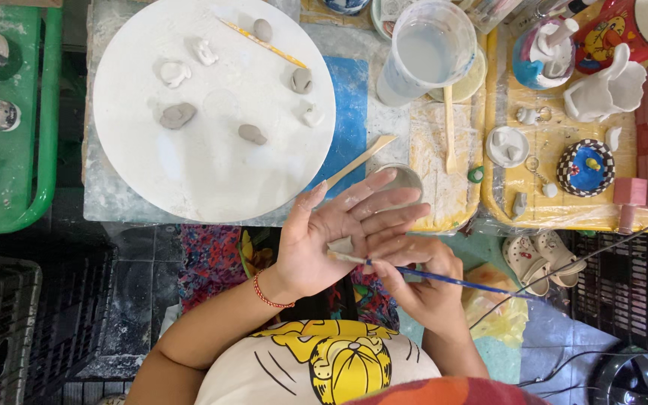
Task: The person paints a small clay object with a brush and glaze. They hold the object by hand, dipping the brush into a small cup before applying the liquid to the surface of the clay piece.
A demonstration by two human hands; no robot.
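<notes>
My left hand lies palm up with fingers spread, and a small pale clay piece rests on the palm. My right hand grips a thin blue-handled brush, whose tip touches the clay piece. A red string bracelet circles my left wrist. Both hands hover just below the table's near edge, over my lap.
A round white board carries several small grey and white clay lumps and a yellow stick. A cup of cloudy water, wooden tools, a small glass jar and a yellow tray of painted pieces stand to the right. Green tray left.
</notes>
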